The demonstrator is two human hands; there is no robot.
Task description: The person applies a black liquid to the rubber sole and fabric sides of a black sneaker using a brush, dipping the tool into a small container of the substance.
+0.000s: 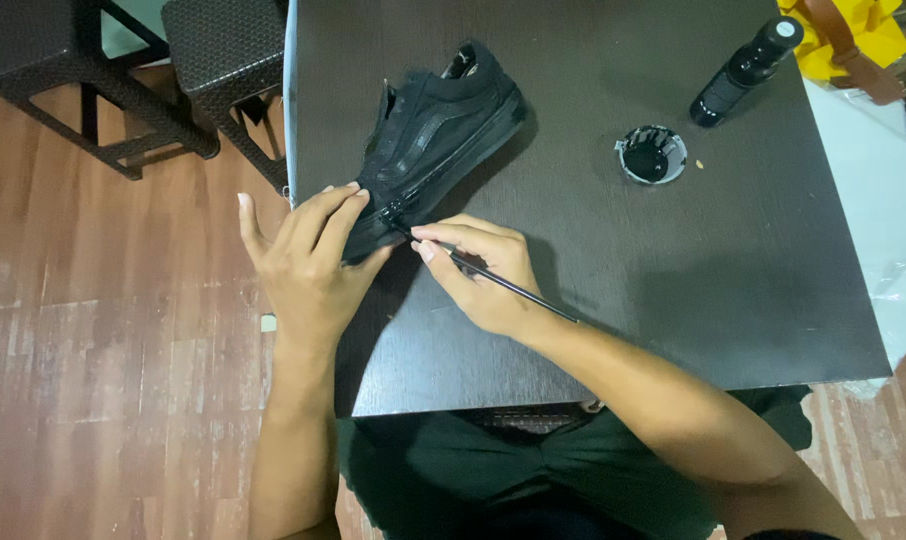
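Both hands [308,260] [483,275] work shoe [438,130] near table [673,280] edge.

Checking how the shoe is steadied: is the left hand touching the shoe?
Touching. The head view shows the left hand with its fingers wrapped over the toe end of the black shoe, no gap between them.

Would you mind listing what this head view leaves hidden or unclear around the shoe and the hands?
- Black shoe: toe hidden by the left hand.
- Thin brush: tip too small and dark against the shoe; middle covered by the right hand.
- Small dish: contents too dark to tell.
- Black bottle: label unreadable.
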